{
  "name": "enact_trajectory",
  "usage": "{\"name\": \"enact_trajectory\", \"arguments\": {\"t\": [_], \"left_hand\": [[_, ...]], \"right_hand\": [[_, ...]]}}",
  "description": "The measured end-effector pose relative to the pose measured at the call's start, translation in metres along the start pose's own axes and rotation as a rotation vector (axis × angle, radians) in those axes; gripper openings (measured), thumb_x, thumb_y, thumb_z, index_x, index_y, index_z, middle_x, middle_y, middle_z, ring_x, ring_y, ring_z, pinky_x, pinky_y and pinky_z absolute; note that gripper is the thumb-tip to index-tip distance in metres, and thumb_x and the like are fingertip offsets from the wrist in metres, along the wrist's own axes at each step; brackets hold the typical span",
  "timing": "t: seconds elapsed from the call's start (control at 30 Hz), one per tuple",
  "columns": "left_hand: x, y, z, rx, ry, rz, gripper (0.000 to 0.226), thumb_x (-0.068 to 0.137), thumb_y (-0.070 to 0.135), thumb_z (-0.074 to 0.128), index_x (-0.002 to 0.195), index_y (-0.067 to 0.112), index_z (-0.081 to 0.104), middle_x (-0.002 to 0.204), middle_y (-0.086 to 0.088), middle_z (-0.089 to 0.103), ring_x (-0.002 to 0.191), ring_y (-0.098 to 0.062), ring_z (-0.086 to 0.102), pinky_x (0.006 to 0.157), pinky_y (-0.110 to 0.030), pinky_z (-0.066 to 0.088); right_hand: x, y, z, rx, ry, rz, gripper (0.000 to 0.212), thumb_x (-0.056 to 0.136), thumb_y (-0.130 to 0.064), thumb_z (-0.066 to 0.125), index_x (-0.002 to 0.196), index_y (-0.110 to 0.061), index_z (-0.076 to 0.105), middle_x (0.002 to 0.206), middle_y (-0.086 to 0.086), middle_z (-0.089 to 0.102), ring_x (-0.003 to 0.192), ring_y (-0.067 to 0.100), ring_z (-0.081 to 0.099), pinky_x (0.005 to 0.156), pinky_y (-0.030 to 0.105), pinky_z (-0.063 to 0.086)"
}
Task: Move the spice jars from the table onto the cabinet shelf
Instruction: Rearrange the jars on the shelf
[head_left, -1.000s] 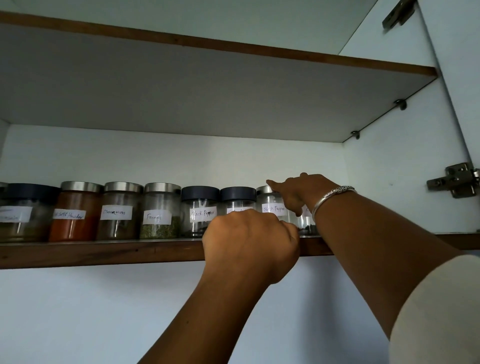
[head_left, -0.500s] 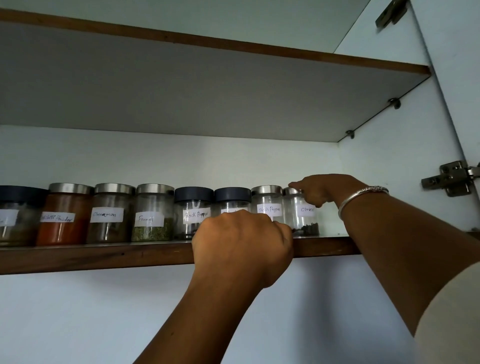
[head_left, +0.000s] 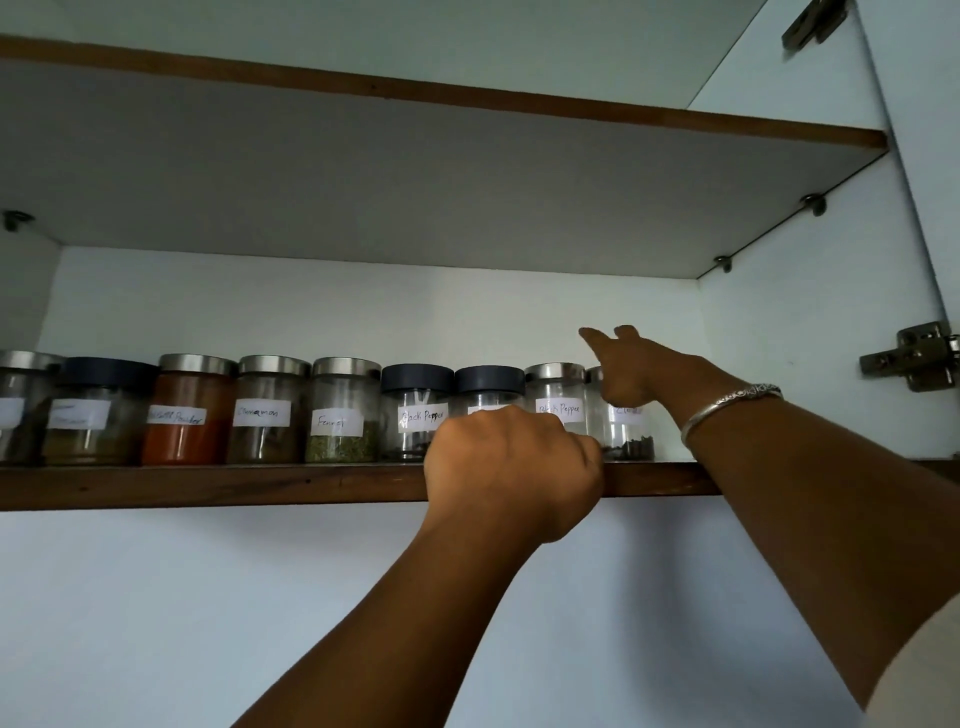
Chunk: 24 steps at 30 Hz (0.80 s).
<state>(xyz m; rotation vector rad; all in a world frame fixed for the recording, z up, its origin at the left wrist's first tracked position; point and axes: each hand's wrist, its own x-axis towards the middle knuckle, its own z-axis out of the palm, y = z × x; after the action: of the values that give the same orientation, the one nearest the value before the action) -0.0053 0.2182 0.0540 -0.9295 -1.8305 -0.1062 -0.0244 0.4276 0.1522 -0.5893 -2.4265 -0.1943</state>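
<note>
Hovering just over the rightmost jar (head_left: 626, 439), the right grip (head_left: 631, 371) is spreading its fingers (head_left: 597, 340), pinching nothing. The left grip (head_left: 511, 467) is curling at the shelf (head_left: 208, 486) edge; round what, I cannot tell. The jars (head_left: 343, 410) are standing in a row there: smooth, breakable glass, likely light, best held round the body.

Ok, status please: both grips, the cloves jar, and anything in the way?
Left grip curled at shelf edge, hold unclear. Right grip open above cloves jar. Jar upright on shelf, right end of row. No obstacle seen.
</note>
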Motion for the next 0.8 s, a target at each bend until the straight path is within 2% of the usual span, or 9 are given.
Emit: {"name": "enact_trajectory", "arguments": {"t": [0.07, 0.13, 0.23, 0.27, 0.33, 0.47, 0.57, 0.67, 0.8], "left_hand": [[0.0, 0.001, 0.001, 0.006, -0.018, 0.04, 0.032, 0.095, 0.03, 0.024, 0.07, 0.012, 0.033, 0.063, -0.001, 0.031, 0.064, -0.022, 0.038, 0.059, -0.031, 0.034], [-0.001, 0.001, 0.002, 0.006, -0.037, 0.044, 0.025, 0.095, 0.03, 0.023, 0.077, 0.018, 0.035, 0.065, -0.002, 0.031, 0.066, -0.023, 0.037, 0.058, -0.031, 0.033], [-0.001, 0.002, -0.006, -0.019, -0.089, -0.013, 0.029, 0.096, 0.03, 0.024, 0.076, 0.019, 0.043, 0.061, 0.002, 0.029, 0.065, -0.022, 0.038, 0.059, -0.031, 0.036], [-0.001, 0.002, -0.008, -0.014, -0.116, -0.013, 0.031, 0.096, 0.03, 0.024, 0.082, 0.018, 0.049, 0.063, 0.002, 0.03, 0.067, -0.023, 0.04, 0.06, -0.032, 0.037], [-0.002, 0.004, -0.013, -0.022, -0.175, -0.047, 0.037, 0.097, 0.033, 0.022, 0.095, 0.014, 0.054, 0.067, -0.001, 0.037, 0.07, -0.023, 0.043, 0.062, -0.033, 0.038], [-0.015, 0.007, -0.021, -0.076, -0.197, -0.119, 0.043, 0.098, 0.041, 0.021, 0.109, 0.013, 0.052, 0.089, -0.007, 0.061, 0.08, -0.026, 0.057, 0.067, -0.034, 0.042], [-0.036, 0.005, -0.035, -0.049, -0.233, -0.056, 0.044, 0.095, 0.041, 0.033, 0.13, 0.014, 0.041, 0.116, -0.009, 0.06, 0.102, -0.028, 0.059, 0.078, -0.038, 0.048], [-0.057, -0.006, -0.06, -0.126, -0.294, -0.024, 0.049, 0.094, 0.041, 0.038, 0.136, 0.016, 0.034, 0.129, -0.008, 0.052, 0.113, -0.03, 0.053, 0.084, -0.04, 0.046], [-0.098, -0.031, -0.102, -0.232, -0.368, -0.003, 0.049, 0.094, 0.036, 0.041, 0.137, 0.015, 0.03, 0.13, -0.012, 0.052, 0.115, -0.032, 0.051, 0.089, -0.041, 0.043]], "right_hand": [[-0.025, -0.019, -0.008, -0.01, -0.042, 0.05, 0.084, 0.079, -0.013, 0.063, 0.146, -0.015, 0.013, 0.146, 0.023, 0.017, 0.124, 0.041, 0.041, 0.098, 0.046, 0.044], [-0.053, -0.031, -0.015, -0.027, -0.183, 0.075, 0.075, 0.079, -0.025, 0.068, 0.141, -0.011, 0.028, 0.141, 0.019, 0.033, 0.121, 0.036, 0.046, 0.094, 0.042, 0.046], [-0.091, -0.036, -0.023, 0.019, -0.382, 0.037, 0.044, 0.091, -0.034, 0.052, 0.127, -0.009, 0.052, 0.125, 0.011, 0.054, 0.094, 0.021, 0.055, 0.075, 0.028, 0.044], [-0.101, -0.035, -0.023, 0.098, -0.391, 0.038, 0.037, 0.094, -0.034, 0.048, 0.119, -0.009, 0.057, 0.118, 0.011, 0.057, 0.086, 0.018, 0.054, 0.073, 0.027, 0.041], [-0.122, -0.033, -0.024, 0.265, -0.35, 0.058, 0.03, 0.094, -0.035, 0.046, 0.11, -0.013, 0.059, 0.114, 0.009, 0.058, 0.088, 0.018, 0.051, 0.076, 0.027, 0.036], [-0.159, -0.035, -0.031, 0.257, -0.301, 0.09, 0.054, 0.096, -0.049, 0.029, 0.131, -0.014, 0.05, 0.137, 0.011, 0.048, 0.118, 0.025, 0.047, 0.098, 0.034, 0.035], [-0.184, -0.038, -0.034, 0.148, -0.254, 0.062, 0.059, 0.096, -0.053, 0.017, 0.136, -0.019, 0.044, 0.141, 0.011, 0.044, 0.125, 0.029, 0.044, 0.106, 0.043, 0.033], [-0.207, -0.047, -0.039, 0.019, -0.225, 0.045, 0.063, 0.09, -0.062, 0.031, 0.139, -0.022, 0.038, 0.141, 0.009, 0.044, 0.124, 0.029, 0.045, 0.102, 0.044, 0.039], [-0.242, -0.087, -0.05, -0.172, -0.274, 0.071, 0.088, 0.082, -0.074, 0.033, 0.149, -0.027, 0.002, 0.156, 0.014, 0.01, 0.14, 0.038, 0.018, 0.108, 0.052, 0.031]]}}
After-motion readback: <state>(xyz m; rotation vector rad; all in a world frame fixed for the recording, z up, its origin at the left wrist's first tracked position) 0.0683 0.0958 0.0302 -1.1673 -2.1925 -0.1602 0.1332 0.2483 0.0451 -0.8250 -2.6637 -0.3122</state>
